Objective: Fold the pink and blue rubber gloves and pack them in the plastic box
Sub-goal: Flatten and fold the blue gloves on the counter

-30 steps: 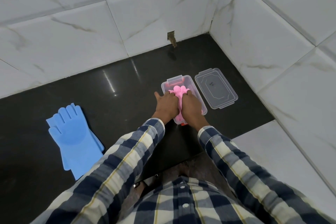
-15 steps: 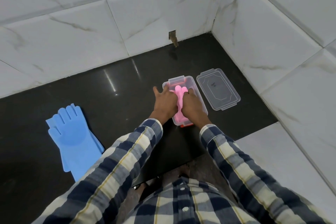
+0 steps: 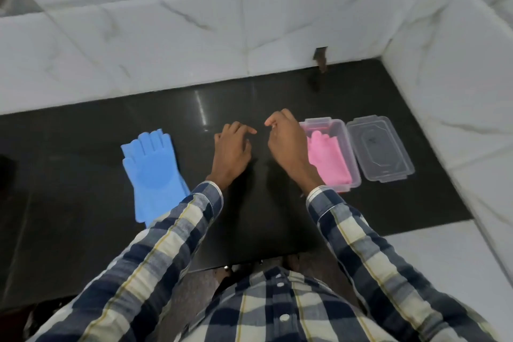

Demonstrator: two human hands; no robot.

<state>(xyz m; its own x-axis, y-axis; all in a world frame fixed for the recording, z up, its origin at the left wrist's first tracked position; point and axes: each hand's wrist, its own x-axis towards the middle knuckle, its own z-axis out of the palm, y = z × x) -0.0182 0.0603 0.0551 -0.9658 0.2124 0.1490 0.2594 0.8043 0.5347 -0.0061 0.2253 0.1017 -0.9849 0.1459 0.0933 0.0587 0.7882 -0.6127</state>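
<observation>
The folded pink gloves lie inside the clear plastic box on the black counter. The blue gloves lie flat and stacked at the left, fingers pointing to the wall. My left hand hovers over bare counter between the blue gloves and the box, fingers loosely curled, holding nothing. My right hand is just left of the box, partly covering its left rim, fingers bent and empty.
The box's clear lid lies flat right beside the box. White marble-tile walls close the counter at the back and right. The counter's front edge is near my body. A dark notch sits in the back wall.
Both hands have let go of the pink gloves and moved left, out of the box. The pink gloves stay in the box. The view has swung to the left.
</observation>
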